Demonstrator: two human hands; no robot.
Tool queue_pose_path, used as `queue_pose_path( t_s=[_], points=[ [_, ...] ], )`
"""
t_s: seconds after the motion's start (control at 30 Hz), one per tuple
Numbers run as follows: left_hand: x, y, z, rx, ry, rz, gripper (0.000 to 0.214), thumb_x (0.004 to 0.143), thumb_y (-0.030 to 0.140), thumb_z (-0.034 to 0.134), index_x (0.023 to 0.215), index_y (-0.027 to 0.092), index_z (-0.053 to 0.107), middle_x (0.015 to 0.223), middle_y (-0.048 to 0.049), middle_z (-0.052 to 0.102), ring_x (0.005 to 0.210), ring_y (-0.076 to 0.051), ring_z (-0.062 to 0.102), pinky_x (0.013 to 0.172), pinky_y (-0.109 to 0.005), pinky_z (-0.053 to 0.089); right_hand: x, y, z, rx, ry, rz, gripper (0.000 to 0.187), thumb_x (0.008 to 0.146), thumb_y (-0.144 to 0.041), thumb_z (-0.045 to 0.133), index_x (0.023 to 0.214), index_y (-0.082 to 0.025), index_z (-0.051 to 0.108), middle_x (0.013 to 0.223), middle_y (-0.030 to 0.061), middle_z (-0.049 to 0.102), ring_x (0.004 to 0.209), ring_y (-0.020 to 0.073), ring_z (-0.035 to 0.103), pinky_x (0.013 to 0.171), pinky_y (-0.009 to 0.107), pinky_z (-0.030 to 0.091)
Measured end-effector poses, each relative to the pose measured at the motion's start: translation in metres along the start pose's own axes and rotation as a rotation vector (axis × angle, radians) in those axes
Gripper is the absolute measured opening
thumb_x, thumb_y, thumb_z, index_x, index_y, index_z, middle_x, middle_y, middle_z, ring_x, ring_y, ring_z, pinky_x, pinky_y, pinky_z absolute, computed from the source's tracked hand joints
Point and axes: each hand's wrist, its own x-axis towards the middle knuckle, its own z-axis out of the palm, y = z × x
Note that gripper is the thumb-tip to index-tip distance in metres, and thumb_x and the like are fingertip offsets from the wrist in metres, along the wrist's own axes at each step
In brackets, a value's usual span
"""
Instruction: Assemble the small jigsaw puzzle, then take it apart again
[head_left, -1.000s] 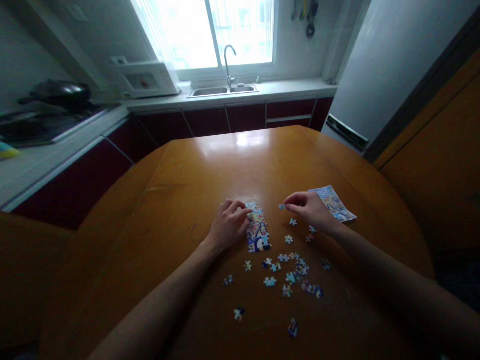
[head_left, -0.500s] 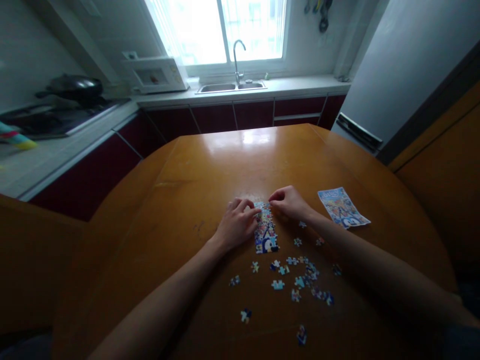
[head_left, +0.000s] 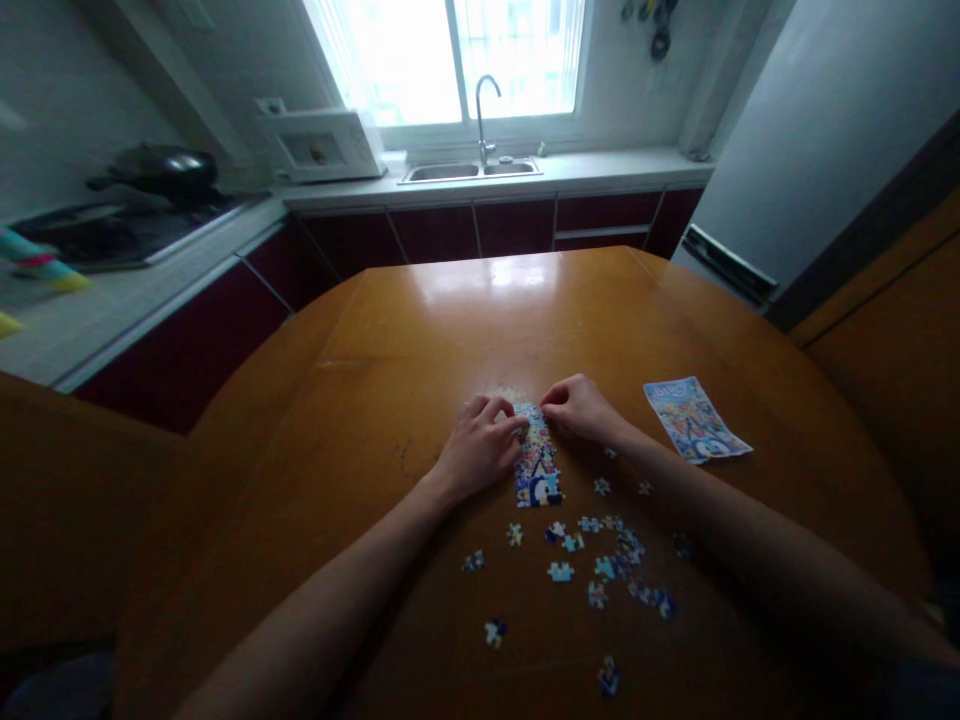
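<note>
A partly joined colourful jigsaw strip lies on the round wooden table. My left hand rests against the strip's left edge with its fingers curled and their tips on the upper pieces. My right hand is at the strip's top right corner, fingers pinched together on a small puzzle piece that I can hardly see. Several loose puzzle pieces are scattered on the table nearer to me.
A printed picture card lies flat to the right of my hands. Behind the table run a counter with a sink, a microwave and a stove with a wok. A fridge stands at the right.
My right hand has carried a small piece from beside the picture card leftward to the top of the joined strip. My left hand has stayed on the strip.
</note>
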Motion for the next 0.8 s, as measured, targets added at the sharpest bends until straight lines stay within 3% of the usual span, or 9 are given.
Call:
queue_pose_path(
  t_s=[0.4, 0.8],
  points=[
    [-0.0003, -0.0001, 0.0005, 0.013, -0.029, -0.01, 0.032, 0.086, 0.022, 0.065, 0.117, 0.026, 0.068, 0.112, -0.007, 0.061, 0.105, -0.028, 0.048, 0.097, -0.045, 0.043, -0.0015, -0.0015, 0.0061, -0.164, 0.071, 0.005, 0.012, 0.076, -0.016, 0.069, 0.079, -0.017, 0.081, 0.076, 0.0086, 0.077, 0.067, 0.017, 0.068, 0.057, 0.023, 0.044],
    [-0.0011, 0.0001, 0.0028, -0.011, -0.033, -0.03, 0.034, 0.087, 0.02, 0.063, 0.12, 0.028, 0.064, 0.116, -0.0071, 0.058, 0.108, -0.028, 0.046, 0.098, -0.046, 0.042, -0.0031, -0.0032, 0.0037, -0.184, 0.056, 0.007, 0.01, 0.079, -0.022, 0.072, 0.081, -0.017, 0.08, 0.079, 0.0086, 0.077, 0.068, 0.0166, 0.067, 0.059, 0.024, 0.044]
  ],
)
